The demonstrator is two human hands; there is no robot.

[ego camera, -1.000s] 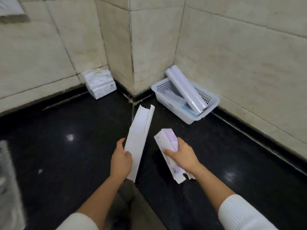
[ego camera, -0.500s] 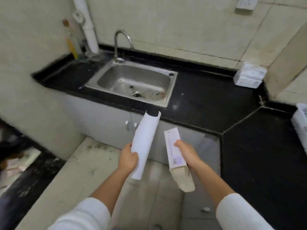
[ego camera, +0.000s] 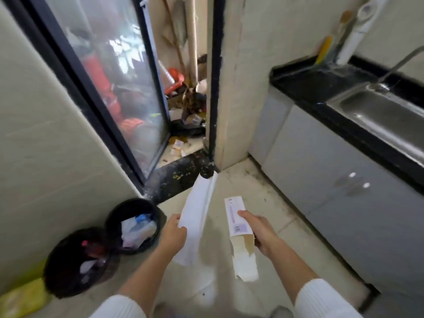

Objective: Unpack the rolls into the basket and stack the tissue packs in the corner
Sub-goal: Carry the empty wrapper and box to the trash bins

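Note:
My left hand (ego camera: 173, 234) grips a long white folded card sleeve (ego camera: 197, 216) that points up and away from me. In my right hand (ego camera: 260, 230) is an opened, torn white carton with a purple label (ego camera: 238, 226), its ripped end hanging down. Both are held over the pale floor tiles. The basket, the rolls and the tissue packs are out of view.
Two black bins with rubbish stand at lower left, a nearer one (ego camera: 75, 260) and a farther one (ego camera: 134, 223). A glass door (ego camera: 110, 76) opens onto a cluttered space. A grey cabinet (ego camera: 332, 180) under a black counter with a steel sink (ego camera: 385, 118) fills the right.
My view has swung left from the counter corner past the sink to the floor, door and bins. Both hands still hold the same packaging pieces.

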